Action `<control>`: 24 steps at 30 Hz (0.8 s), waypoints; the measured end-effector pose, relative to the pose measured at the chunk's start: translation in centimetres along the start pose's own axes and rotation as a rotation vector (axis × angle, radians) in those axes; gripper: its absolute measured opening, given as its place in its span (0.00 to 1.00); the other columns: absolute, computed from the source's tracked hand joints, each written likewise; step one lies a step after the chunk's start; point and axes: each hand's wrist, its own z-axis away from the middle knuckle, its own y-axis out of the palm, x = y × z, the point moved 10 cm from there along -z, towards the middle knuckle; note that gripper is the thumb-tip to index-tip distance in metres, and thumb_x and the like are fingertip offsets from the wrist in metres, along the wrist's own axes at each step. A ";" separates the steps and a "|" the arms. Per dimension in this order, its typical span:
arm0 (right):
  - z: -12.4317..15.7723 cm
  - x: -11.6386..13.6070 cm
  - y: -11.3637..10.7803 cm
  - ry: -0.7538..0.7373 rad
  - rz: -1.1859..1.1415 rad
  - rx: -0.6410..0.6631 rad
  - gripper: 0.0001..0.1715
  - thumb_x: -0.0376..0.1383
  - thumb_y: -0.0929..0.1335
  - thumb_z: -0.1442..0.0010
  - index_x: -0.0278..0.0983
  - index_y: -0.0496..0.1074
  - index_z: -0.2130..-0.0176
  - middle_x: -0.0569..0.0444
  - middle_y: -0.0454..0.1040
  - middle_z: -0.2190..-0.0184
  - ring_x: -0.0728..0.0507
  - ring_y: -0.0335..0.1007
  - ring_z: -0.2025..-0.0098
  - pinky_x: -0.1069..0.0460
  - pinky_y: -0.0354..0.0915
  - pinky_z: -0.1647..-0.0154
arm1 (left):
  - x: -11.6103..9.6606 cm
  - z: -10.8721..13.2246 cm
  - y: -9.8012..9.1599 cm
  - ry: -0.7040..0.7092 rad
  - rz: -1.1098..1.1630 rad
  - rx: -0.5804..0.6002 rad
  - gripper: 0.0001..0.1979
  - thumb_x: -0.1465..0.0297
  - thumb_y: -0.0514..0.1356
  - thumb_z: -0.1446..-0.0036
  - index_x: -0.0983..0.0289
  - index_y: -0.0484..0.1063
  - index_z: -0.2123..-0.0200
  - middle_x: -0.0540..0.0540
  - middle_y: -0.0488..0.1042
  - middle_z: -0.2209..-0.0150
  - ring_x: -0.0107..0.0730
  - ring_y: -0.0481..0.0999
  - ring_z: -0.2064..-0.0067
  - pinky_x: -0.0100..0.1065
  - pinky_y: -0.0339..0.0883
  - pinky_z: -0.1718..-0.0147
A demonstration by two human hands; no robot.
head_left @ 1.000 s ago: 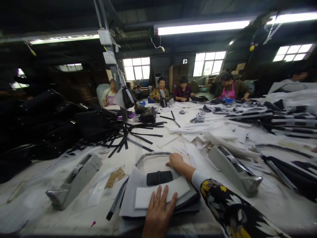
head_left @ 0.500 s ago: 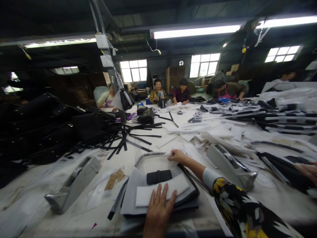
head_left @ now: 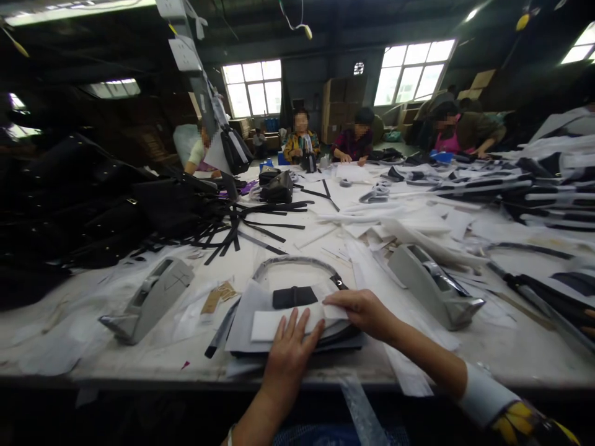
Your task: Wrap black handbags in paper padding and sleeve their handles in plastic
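A black handbag (head_left: 341,334) lies at the table's front under a pale grey sheet (head_left: 242,319). Its wrapped handle (head_left: 297,260) arches away behind it. On top sit a small black flap piece with a band (head_left: 292,297) and, nearer me, a white foam strip (head_left: 264,326). My left hand (head_left: 290,350) presses flat on that strip, fingers stretched out. With fingers together, my right hand (head_left: 365,313) pinches the strip's right end, which looks bent up. Part of the bag is hidden beneath the sheet and hands.
Grey tape dispensers stand at left (head_left: 151,297) and right (head_left: 434,288). Black straps (head_left: 237,223) fan out behind the bag. Black bags (head_left: 93,204) are heaped at left, white wrapping (head_left: 418,232) at right. Co-workers sit across the table; another person's hand (head_left: 589,319) shows at the right edge.
My right hand has left the handle and come down toward me to the strip's right end. My left hand stays flat on the strip. The view has tilted downward.
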 end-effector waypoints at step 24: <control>7.6 1.7 3.4 -0.415 0.303 -0.117 0.23 0.38 0.63 0.32 0.36 0.67 0.39 0.42 0.74 0.45 0.37 0.63 0.36 0.34 0.59 0.35 | -1.3 -1.2 -1.1 0.106 0.275 0.279 0.37 0.80 0.51 0.40 0.54 0.46 0.30 0.51 0.54 0.30 0.39 0.56 0.31 0.51 0.53 0.34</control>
